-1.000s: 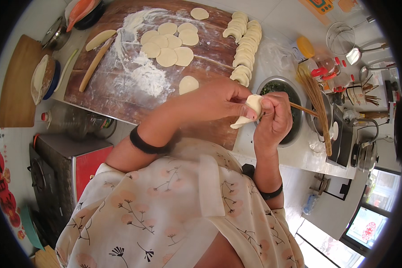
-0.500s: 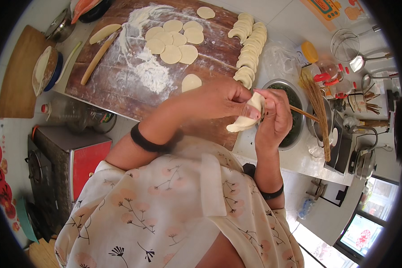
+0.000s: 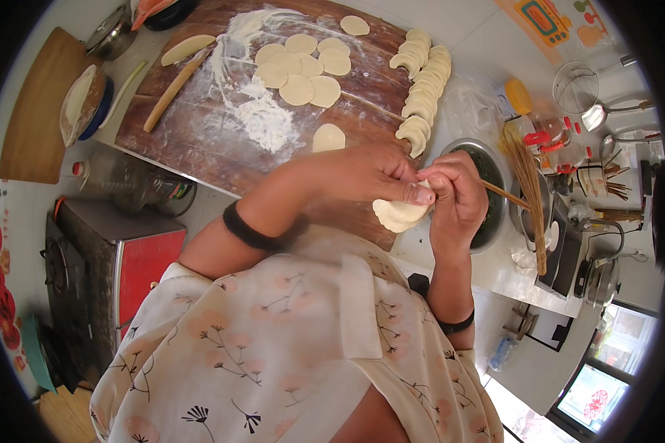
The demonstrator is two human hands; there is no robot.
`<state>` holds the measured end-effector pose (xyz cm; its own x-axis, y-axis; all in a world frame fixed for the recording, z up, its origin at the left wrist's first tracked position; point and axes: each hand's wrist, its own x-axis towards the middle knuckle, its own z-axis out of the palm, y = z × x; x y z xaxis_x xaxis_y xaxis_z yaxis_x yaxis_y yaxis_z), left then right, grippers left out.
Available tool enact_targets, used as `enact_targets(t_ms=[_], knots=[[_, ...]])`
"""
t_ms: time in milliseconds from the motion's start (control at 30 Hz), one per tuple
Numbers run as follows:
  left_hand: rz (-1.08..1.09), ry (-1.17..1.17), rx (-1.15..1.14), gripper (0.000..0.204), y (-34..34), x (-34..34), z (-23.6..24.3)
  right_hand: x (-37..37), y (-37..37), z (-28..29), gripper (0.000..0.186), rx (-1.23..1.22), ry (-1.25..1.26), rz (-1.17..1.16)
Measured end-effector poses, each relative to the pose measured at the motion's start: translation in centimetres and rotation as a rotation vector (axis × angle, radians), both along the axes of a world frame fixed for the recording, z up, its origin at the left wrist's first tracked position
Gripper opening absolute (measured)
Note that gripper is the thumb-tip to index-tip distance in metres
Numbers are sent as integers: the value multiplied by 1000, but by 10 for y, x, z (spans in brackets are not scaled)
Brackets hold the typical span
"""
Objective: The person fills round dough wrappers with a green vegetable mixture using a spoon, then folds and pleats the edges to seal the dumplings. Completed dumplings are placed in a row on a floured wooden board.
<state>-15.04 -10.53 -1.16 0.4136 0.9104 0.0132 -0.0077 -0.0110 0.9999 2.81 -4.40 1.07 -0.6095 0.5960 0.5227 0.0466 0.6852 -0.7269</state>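
Note:
A pale folded dumpling [image 3: 400, 215] is pinched between both my hands over the board's near right corner. My left hand [image 3: 373, 173] grips its upper edge, the thumb lying along the dough. Close against it, my right hand [image 3: 457, 196] presses the other end between thumb and fingers. Part of the dumpling is hidden behind the fingers. Beyond my left wrist lies a single round wrapper [image 3: 329, 138]. Farther off, several wrappers [image 3: 298, 89] overlap on the floured wooden board [image 3: 177, 151]. Finished dumplings [image 3: 421, 100] stand in two rows along its right edge.
Right of my hands sits a metal bowl [image 3: 498, 235] of dark green filling with chopsticks [image 3: 504, 193] across it. A straw whisk [image 3: 526, 207] lies beyond. A rolling pin [image 3: 174, 92] rests at the board's left. Below that side stands a red-fronted cabinet [image 3: 149, 262].
The dumpling has turned in my fingers, its rounded side now facing down toward me. My hands have drawn closer together at its upper edge. The whole view has shifted slightly.

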Motion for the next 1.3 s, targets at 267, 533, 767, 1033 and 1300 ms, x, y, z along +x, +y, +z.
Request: enact_targets(t_ms=[267,533,767,1033,1300], knots=[[-47,-84,-77,52,-10,-7,-3,-9,-8,2,5,-45,19,53],[-89,-71,-177,47,-23,-16,2,-16,-15,2,3,147,-63,83],[-29,-165,-190,37,-29,-19,3,-22,-13,0,4,131,-78,70],[37,-162,-124,19,-31,-30,1,-27,-14,-1,4,-135,-69,48],[81,23,-64,22,-28,-44,-10,-46,-9,-6,5,115,-107,81]])
